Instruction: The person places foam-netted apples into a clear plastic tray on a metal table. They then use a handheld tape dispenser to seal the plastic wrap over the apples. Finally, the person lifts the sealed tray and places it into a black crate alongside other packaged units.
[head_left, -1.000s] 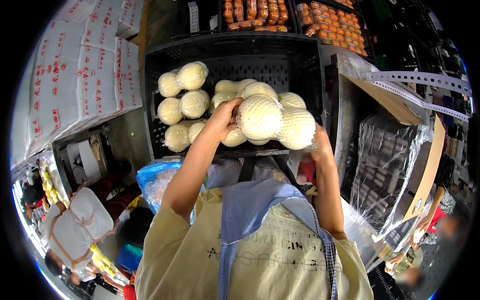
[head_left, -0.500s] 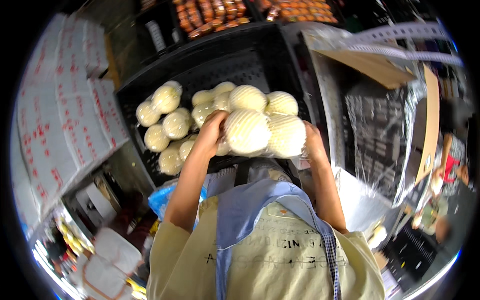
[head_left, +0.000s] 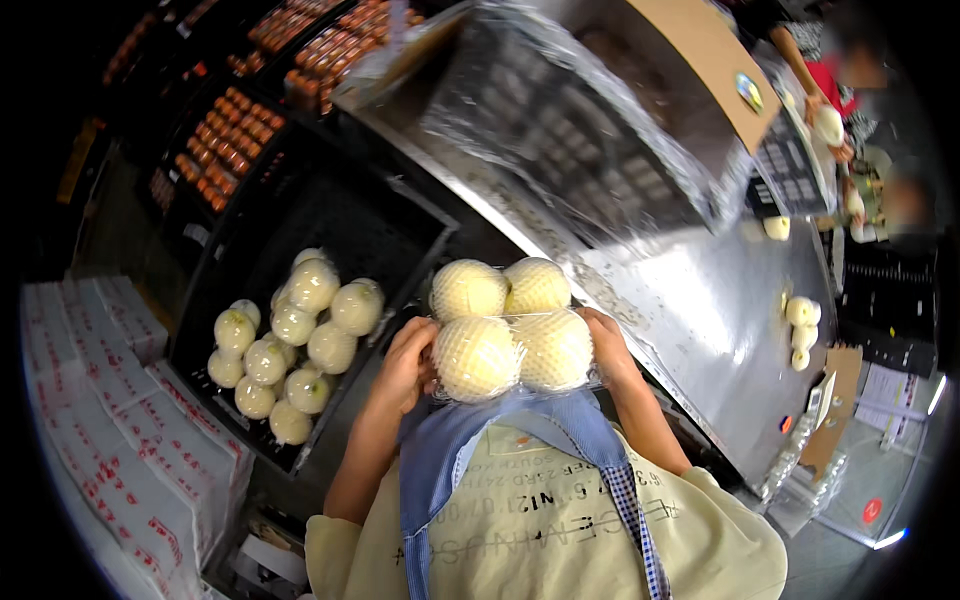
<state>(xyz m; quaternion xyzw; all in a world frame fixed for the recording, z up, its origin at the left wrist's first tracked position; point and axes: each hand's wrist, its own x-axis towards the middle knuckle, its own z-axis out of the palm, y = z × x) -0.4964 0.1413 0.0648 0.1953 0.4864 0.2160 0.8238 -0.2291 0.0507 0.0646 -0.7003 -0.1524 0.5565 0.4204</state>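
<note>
A clear-wrapped pack of round pale yellow fruits (head_left: 475,355), which look like pears, is held close in front of my apron. White foam netting covers the fruits. My left hand (head_left: 408,355) grips the pack's left side, fingers curled in against the wrap. On the opposite side my right hand (head_left: 608,348) clasps its edge; some of those fingers are hidden behind the fruit. To my left, a black crate (head_left: 210,290) holds more of the wrapped fruits (head_left: 290,325), lying toward its near end.
A steel table (head_left: 690,310) stretches to my right, carrying a plastic-lined carton (head_left: 600,120) and a few loose pale fruits (head_left: 802,325). Crates of orange packed fruit (head_left: 225,145) stand far left. White cartons (head_left: 100,400) are stacked left. Other people's hands (head_left: 815,100) work at far right.
My body has turned right, carrying the pack away from over the black crate to beside the steel table. The crate now lies to my left. Both hands keep their hold.
</note>
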